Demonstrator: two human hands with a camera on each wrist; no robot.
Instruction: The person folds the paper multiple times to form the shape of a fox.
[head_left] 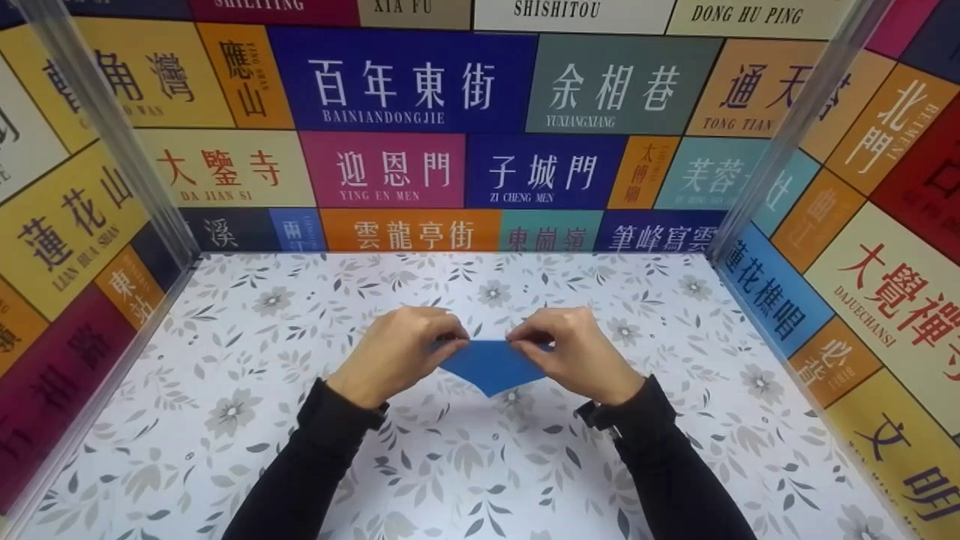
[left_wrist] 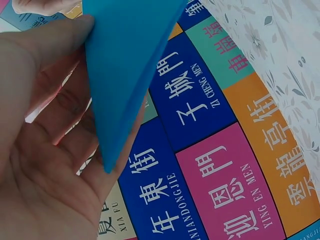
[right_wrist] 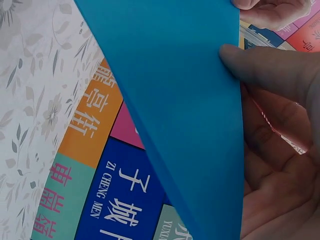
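Note:
A sheet of blue paper (head_left: 491, 366), folded into a triangle, hangs between the two hands with its long straight edge at the top and its point toward the person. My left hand (head_left: 401, 349) pinches that edge near the left corner between thumb and fingers, while my right hand (head_left: 581, 349) pinches it near the right corner. In the left wrist view the folded paper (left_wrist: 130, 60) shows two layers slightly apart along one side. The right wrist view has the thumb (right_wrist: 260, 62) pressed on the edge of the paper (right_wrist: 185, 100).
Beneath the hands lies a white tabletop (head_left: 465, 457) with a grey leaf and flower print. Behind it stands a wall (head_left: 397, 82) of colourful panels lettered with place names, and similar panels line both sides. Clear corner strips (head_left: 780, 135) rise at the back corners.

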